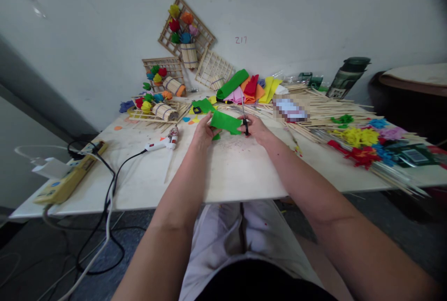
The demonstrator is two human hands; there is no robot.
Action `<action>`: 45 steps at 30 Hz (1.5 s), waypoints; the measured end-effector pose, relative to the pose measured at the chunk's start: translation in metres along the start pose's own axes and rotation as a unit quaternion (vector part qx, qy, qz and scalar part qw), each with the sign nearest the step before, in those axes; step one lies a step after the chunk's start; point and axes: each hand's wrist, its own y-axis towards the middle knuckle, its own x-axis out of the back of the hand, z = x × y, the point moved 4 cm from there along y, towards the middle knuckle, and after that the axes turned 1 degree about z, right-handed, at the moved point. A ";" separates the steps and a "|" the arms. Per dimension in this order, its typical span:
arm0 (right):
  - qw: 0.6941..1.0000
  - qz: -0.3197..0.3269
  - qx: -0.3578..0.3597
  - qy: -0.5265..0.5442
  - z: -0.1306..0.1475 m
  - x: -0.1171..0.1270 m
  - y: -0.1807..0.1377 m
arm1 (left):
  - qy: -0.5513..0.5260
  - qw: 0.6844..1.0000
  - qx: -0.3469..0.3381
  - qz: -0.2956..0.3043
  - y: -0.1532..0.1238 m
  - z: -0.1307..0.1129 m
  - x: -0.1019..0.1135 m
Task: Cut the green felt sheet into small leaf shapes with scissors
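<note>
Over the middle of the white table, a piece of green felt (226, 122) is stretched between my two hands. My left hand (203, 132) pinches its left end, fingers partly behind it. Black-handled scissors (245, 126) are in my right hand (256, 129), blades pointing up and away; the fingertips of that hand also touch the felt's right edge. A small green scrap (216, 137) lies just below the felt. Another green felt piece (203, 105) rests on the table behind my left hand.
A glue gun (162, 144) lies left, its cord running to a yellow power strip (71, 177). Bamboo sticks (335, 110), a blurred phone-like object (290, 109) and a dark bottle (348, 77) are right. Folded coloured felt (233, 84) and stick-and-flower crafts (188, 54) stand behind.
</note>
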 end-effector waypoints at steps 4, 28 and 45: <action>1.000 0.009 -0.009 -0.020 0.001 -0.001 -0.001 | 0.034 0.999 -0.007 0.028 -0.001 0.001 -0.002; 0.998 -0.038 0.053 -0.006 0.004 0.002 0.001 | 0.245 0.964 -0.027 0.095 -0.004 0.015 -0.007; 0.999 -0.028 0.003 -0.029 0.002 -0.005 -0.002 | 0.110 0.992 -0.066 0.007 -0.001 0.007 -0.004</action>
